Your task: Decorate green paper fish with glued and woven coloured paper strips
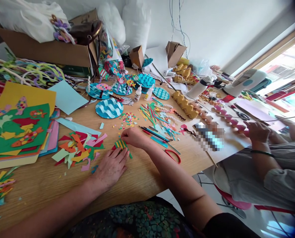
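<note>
A small green paper fish with yellow stripes and a red part [120, 144] lies flat on the wooden table. My left hand [112, 166] is laid over its near edge, fingers stretched out and pressing it down. Just beyond the fish, my right hand [133, 137] has its fingertips pinched together at the fish's upper right edge. Whatever sits between those fingertips is too small or hidden to make out. Tiny coloured paper dots [128, 119] are scattered behind my hands. A thin green strip [130, 155] sticks out at the fish's right side.
Left of my hands are paper scraps [79, 149] and stacked coloured sheets [46, 140]. Pens [157, 133], orange-handled scissors [173, 156] and paper strips [159, 119] lie right. Glue bottles [137, 93] and a blue wavy disc [109, 108] stand behind. A co-worker's hand [258, 132] is at far right.
</note>
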Action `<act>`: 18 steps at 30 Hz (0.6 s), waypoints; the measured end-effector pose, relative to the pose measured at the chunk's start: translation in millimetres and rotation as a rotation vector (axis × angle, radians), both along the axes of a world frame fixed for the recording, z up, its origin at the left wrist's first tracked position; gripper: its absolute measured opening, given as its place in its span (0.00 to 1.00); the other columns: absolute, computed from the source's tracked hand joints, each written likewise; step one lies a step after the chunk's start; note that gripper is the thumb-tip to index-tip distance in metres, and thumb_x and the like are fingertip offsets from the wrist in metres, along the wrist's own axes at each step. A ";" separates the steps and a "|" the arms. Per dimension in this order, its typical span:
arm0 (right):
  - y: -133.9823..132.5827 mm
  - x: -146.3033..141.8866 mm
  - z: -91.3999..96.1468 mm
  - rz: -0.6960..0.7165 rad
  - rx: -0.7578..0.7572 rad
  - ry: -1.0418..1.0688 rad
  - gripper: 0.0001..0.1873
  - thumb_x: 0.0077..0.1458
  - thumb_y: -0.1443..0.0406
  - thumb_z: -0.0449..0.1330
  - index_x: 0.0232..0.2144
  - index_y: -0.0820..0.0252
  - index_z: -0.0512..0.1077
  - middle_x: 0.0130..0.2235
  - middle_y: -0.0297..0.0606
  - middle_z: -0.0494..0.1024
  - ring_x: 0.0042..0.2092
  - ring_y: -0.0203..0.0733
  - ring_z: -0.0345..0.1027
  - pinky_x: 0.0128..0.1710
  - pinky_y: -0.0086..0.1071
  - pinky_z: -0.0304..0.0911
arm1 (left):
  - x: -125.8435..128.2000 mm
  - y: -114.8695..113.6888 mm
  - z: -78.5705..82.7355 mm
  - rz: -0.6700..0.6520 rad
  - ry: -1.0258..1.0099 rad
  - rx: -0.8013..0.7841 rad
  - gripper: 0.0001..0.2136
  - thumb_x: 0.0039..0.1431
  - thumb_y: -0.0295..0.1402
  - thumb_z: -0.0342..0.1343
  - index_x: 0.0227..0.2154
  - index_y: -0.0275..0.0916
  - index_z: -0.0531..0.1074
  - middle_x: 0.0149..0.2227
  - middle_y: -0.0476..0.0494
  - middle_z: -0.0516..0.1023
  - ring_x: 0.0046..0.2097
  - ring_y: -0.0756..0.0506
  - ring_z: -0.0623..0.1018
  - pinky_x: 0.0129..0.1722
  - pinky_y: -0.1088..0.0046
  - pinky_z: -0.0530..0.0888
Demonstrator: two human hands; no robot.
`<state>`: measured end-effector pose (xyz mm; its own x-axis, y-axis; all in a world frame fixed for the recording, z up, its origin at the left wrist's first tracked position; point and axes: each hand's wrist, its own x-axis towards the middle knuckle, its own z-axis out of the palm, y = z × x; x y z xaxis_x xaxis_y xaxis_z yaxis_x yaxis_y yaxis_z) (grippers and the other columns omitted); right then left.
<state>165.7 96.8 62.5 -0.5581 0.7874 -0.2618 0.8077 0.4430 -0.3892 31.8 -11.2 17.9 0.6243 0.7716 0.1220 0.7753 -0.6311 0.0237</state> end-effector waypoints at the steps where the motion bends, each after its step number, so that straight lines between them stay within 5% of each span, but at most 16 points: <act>1: -0.5 0.6 0.7 0.010 -0.007 0.000 0.12 0.50 0.67 0.53 0.32 0.62 0.77 0.30 0.36 0.78 0.28 0.33 0.65 0.26 0.24 0.51 | -0.2 -0.3 -0.2 -0.002 -0.001 0.001 0.17 0.60 0.35 0.47 0.51 0.37 0.66 0.53 0.43 0.69 0.53 0.41 0.67 0.50 0.62 0.64; 11: -4.4 0.7 2.4 -0.057 0.001 0.028 0.12 0.50 0.67 0.53 0.32 0.63 0.77 0.28 0.37 0.77 0.27 0.32 0.62 0.26 0.25 0.49 | 0.1 -0.3 -2.5 0.007 -0.013 0.015 0.17 0.60 0.35 0.47 0.51 0.36 0.66 0.53 0.44 0.70 0.53 0.41 0.67 0.49 0.63 0.64; 18: -23.7 9.3 0.6 -0.147 -0.093 0.086 0.13 0.50 0.66 0.53 0.23 0.66 0.75 0.20 0.32 0.70 0.22 0.28 0.53 0.22 0.24 0.45 | 0.8 -1.2 -0.7 0.003 0.009 0.005 0.19 0.59 0.34 0.48 0.52 0.36 0.64 0.53 0.41 0.70 0.53 0.40 0.67 0.50 0.62 0.64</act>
<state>175.0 73.1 63.1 -0.4620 0.8368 -0.2937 0.8230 0.2812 -0.4935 32.6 -12.3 17.2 0.6229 0.7731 0.1198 0.7776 -0.6286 0.0136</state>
